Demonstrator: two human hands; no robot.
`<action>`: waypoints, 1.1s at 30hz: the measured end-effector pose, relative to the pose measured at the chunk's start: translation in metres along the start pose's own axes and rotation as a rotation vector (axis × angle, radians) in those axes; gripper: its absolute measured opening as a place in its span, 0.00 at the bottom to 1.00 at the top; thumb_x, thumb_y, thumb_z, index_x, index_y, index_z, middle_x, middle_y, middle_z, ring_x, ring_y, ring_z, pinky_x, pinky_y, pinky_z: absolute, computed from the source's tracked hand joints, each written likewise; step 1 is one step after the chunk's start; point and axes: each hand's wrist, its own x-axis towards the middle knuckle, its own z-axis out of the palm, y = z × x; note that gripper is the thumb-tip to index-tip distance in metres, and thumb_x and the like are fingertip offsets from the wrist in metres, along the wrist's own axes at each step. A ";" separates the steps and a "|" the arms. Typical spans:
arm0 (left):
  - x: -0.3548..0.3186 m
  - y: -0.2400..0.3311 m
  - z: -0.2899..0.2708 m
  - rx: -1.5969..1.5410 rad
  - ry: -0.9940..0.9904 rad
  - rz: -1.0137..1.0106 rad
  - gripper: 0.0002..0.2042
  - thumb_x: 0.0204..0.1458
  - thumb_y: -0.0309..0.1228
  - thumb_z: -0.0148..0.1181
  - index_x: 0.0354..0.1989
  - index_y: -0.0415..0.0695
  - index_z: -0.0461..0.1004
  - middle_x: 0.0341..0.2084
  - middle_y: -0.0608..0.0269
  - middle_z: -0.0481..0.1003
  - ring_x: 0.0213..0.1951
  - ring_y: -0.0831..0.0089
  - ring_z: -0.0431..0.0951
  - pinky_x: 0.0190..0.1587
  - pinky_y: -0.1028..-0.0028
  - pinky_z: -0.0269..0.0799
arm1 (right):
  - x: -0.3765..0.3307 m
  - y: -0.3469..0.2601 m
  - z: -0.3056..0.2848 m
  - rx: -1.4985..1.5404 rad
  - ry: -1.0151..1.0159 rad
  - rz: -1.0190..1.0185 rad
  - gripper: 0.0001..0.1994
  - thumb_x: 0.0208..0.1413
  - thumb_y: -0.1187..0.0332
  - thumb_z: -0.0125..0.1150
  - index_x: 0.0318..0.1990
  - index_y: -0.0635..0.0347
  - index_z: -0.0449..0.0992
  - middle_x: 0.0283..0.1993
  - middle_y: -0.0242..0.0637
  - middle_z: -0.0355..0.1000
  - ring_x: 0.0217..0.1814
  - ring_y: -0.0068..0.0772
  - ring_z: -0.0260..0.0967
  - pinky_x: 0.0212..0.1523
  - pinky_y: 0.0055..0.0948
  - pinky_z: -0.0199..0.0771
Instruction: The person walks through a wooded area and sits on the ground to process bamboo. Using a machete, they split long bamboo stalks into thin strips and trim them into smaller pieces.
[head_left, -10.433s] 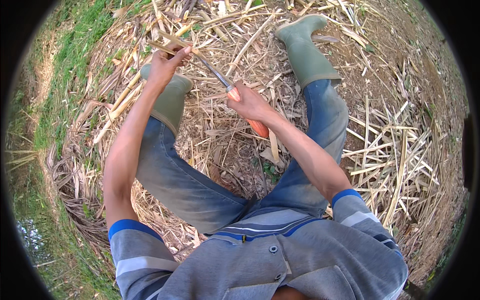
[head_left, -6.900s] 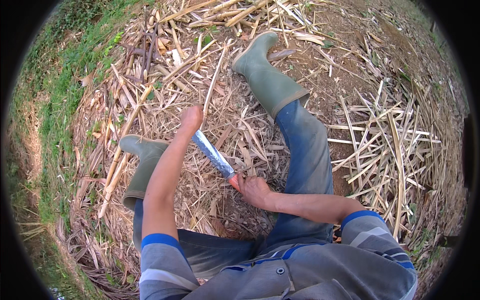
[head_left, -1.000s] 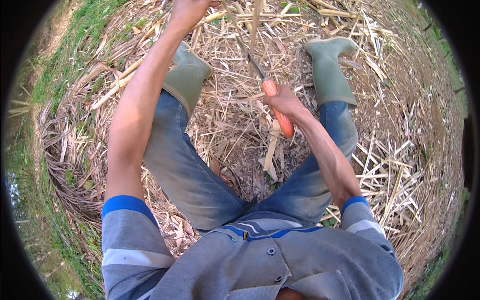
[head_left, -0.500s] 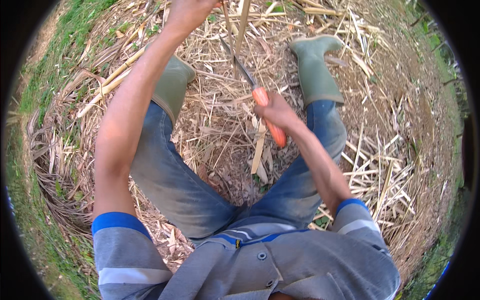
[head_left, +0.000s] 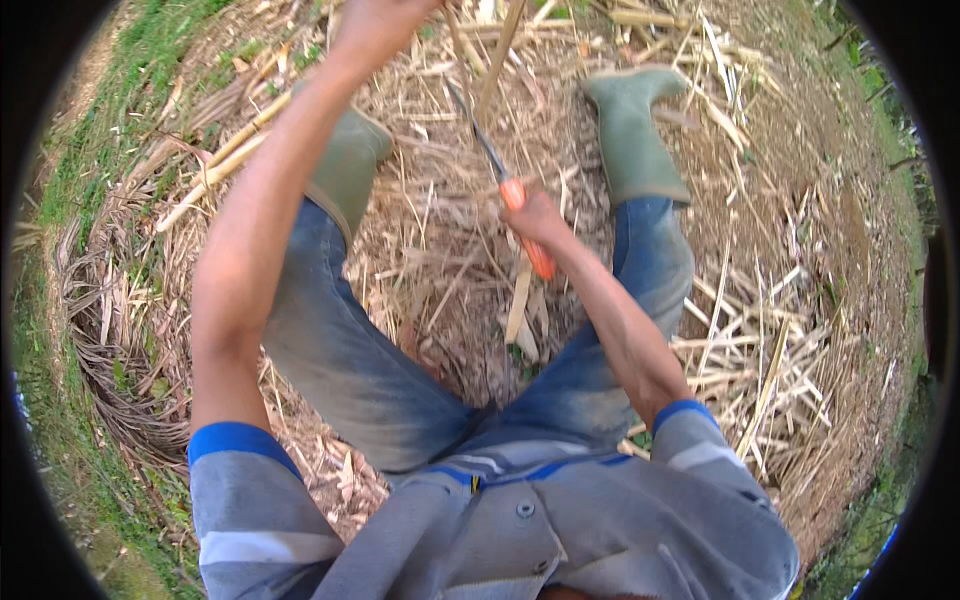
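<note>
My right hand (head_left: pixel 538 218) is wrapped around the orange handle of a knife (head_left: pixel 488 150), in the middle between my legs. The dark narrow blade points away and slightly left, its tip beside two thin upright strips that look like split cane. One cane strip (head_left: pixel 458 45) is nearer my left hand; the other cane strip (head_left: pixel 502 52) leans right. My left hand (head_left: pixel 385 22) is raised at the top edge, closed at the top of the nearer strip. The upper edge cuts off part of its fingers and the strips' upper ends.
My green rubber boots (head_left: pixel 636 135) stand apart on ground strewn with dry leaves and shavings. A heap of split pieces (head_left: pixel 765 360) lies by my right thigh. Longer canes (head_left: pixel 215 175) lie beyond my left knee. Grass (head_left: pixel 130 100) borders the left side.
My right hand and the knife have shifted a little left and away from me. My left hand has risen slightly farther toward the top edge. The right-hand strip now leans more to the right.
</note>
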 end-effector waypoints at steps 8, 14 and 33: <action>-0.020 -0.017 -0.087 0.134 0.302 -0.323 0.13 0.57 0.34 0.54 0.43 0.37 0.69 0.40 0.54 0.76 0.45 0.66 0.77 0.50 0.72 0.74 | -0.014 0.011 0.049 1.008 -0.401 0.119 0.10 0.46 0.73 0.57 0.37 0.59 0.67 0.21 0.29 0.63 0.17 0.23 0.61 0.18 0.27 0.66; -0.021 -0.027 -0.096 0.037 0.414 -0.280 0.12 0.57 0.28 0.52 0.46 0.34 0.65 0.41 0.48 0.75 0.44 0.62 0.77 0.46 0.69 0.77 | -0.006 0.012 0.042 0.287 0.036 -0.049 0.14 0.45 0.66 0.58 0.39 0.64 0.70 0.24 0.38 0.71 0.19 0.27 0.69 0.23 0.27 0.68; -0.020 0.029 -0.070 -0.060 -0.045 -0.205 0.11 0.54 0.26 0.55 0.44 0.35 0.72 0.38 0.50 0.77 0.44 0.65 0.77 0.50 0.71 0.75 | -0.083 -0.078 -0.010 0.218 0.119 -0.454 0.16 0.41 0.66 0.57 0.37 0.66 0.68 0.26 0.50 0.71 0.28 0.47 0.72 0.31 0.41 0.69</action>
